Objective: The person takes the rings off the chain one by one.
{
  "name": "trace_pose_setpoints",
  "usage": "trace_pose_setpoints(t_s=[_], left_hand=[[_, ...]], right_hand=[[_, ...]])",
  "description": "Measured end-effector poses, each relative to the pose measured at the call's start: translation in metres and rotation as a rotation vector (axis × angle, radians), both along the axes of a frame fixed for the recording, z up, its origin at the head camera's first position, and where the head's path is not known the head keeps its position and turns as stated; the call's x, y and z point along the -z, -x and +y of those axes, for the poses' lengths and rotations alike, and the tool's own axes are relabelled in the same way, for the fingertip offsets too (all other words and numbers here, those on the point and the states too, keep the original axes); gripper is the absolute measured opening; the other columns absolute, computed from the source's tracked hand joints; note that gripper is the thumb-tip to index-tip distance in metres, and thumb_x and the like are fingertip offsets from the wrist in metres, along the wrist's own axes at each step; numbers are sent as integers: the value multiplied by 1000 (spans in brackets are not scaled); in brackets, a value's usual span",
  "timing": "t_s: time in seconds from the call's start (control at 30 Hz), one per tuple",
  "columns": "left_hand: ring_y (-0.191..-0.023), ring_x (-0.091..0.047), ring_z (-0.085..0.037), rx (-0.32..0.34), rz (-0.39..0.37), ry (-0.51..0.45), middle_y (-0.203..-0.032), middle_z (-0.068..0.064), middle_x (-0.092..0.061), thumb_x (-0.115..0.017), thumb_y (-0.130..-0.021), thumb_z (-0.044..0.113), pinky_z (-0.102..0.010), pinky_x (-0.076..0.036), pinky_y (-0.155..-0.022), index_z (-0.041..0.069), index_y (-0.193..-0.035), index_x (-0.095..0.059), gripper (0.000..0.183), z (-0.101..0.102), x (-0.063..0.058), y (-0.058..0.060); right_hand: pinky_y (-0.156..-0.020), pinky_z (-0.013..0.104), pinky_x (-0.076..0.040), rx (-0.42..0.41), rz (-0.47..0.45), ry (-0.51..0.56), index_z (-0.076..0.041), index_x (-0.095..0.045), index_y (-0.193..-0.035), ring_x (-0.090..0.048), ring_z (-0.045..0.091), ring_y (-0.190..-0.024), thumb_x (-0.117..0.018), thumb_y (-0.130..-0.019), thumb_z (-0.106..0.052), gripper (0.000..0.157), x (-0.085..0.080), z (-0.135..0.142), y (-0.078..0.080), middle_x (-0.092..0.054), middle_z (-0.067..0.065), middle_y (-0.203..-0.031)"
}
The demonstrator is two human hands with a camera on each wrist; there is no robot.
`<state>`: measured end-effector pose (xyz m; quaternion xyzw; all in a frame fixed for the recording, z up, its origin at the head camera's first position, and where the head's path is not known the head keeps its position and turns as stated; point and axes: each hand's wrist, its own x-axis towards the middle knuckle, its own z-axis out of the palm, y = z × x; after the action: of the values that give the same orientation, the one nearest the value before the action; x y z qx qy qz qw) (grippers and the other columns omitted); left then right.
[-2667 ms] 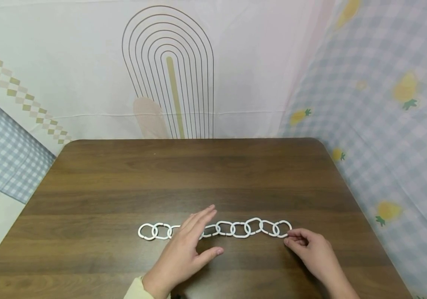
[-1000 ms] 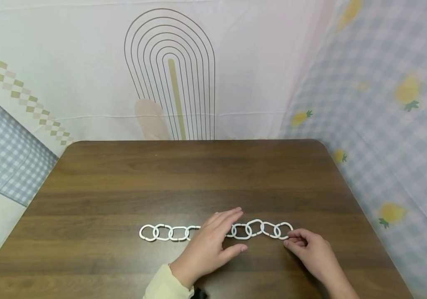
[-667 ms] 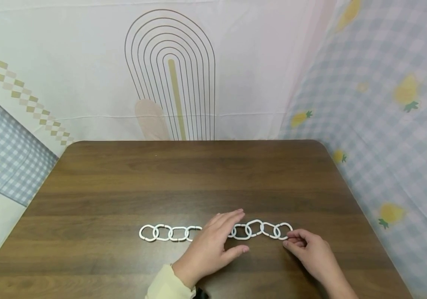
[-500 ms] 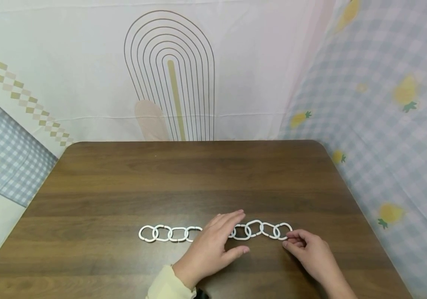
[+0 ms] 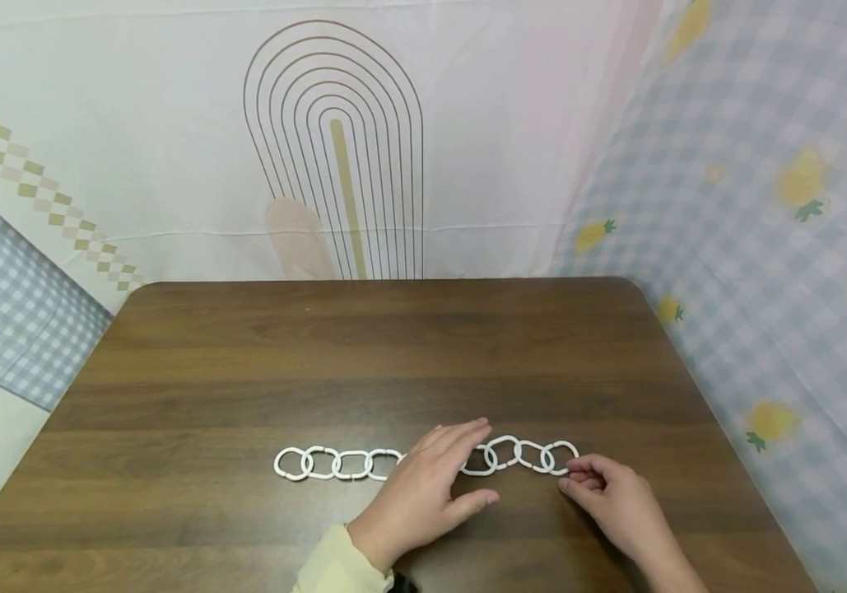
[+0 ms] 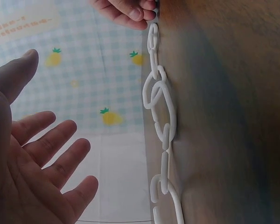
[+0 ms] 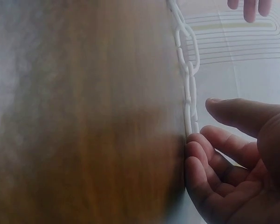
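Note:
A white plastic link chain (image 5: 546,458) lies in a nearly straight row from left to right on the brown table. My left hand (image 5: 426,482) is over its middle, fingers spread and thumb apart, hiding some links. In the left wrist view, this left hand (image 6: 42,154) faces the chain (image 6: 171,116) across a gap, palm bare. My right hand (image 5: 619,498) is at the chain's right end, fingertips right by the last link. The right wrist view shows the right hand (image 7: 242,163) with fingers loosely bent beside the end of the chain (image 7: 192,84), the thumb standing away from them.
The wooden table (image 5: 393,346) has rounded far corners. A white cloth (image 5: 497,148) printed with arches hangs behind it, and a checked pineapple cloth (image 5: 734,214) on the right. A pale yellow sleeve (image 5: 342,564) covers the left wrist.
Since the earliest frame my left hand has moved right along the chain, uncovering links on the left and covering others. The right hand has barely shifted, and the chain lies in the same place.

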<state>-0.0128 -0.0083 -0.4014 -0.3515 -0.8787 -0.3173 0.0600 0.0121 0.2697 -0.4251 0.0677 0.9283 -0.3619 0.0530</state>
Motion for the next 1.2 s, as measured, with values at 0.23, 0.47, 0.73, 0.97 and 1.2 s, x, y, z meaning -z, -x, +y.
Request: trace_pose_setpoints(t_s=[0.23,0.47,0.73,0.97,1.2], left_hand=[[-134,-50,-21,4,28,18,-149,-3,-51,-73,-90,44,-45,-36,-114,11,-146,-49,69,4,1,0],[-134,-50,-19,13,44,11,-148,-3,-52,-72,-91,45,-46,-38,-112,11,-146,-49,69,9,4,2],[-133,-51,-20,19,51,30,-147,-4,-53,-73,-91,45,-46,-39,-111,10,-145,-50,68,12,8,2],[-134,-51,-19,21,47,42,-148,-3,-52,-71,-91,45,-43,-39,-112,9,-144,-51,67,15,9,1],[-134,-50,-20,34,2,57,-148,-1,-52,-70,-92,47,-41,-39,-112,11,-145,-51,66,19,9,1]], right_hand=[[-73,24,-53,-2,-3,-9,-6,-73,-104,-65,7,-78,-80,-87,-20,24,-1,0,-1,-70,-3,-87],[-72,24,-53,5,-3,-16,-6,-73,-103,-64,7,-77,-80,-87,-21,23,-2,0,-1,-70,-3,-86],[-68,24,-51,10,-14,-19,-7,-73,-102,-62,7,-76,-80,-87,-25,25,-3,-1,-1,-68,-4,-85],[-69,24,-51,2,-10,-13,-7,-73,-103,-63,8,-76,-81,-86,-25,25,-3,-3,1,-69,-3,-86],[-68,23,-52,-11,-5,-5,-6,-73,-105,-63,7,-76,-80,-87,-26,28,-3,0,0,-69,-3,-88]])
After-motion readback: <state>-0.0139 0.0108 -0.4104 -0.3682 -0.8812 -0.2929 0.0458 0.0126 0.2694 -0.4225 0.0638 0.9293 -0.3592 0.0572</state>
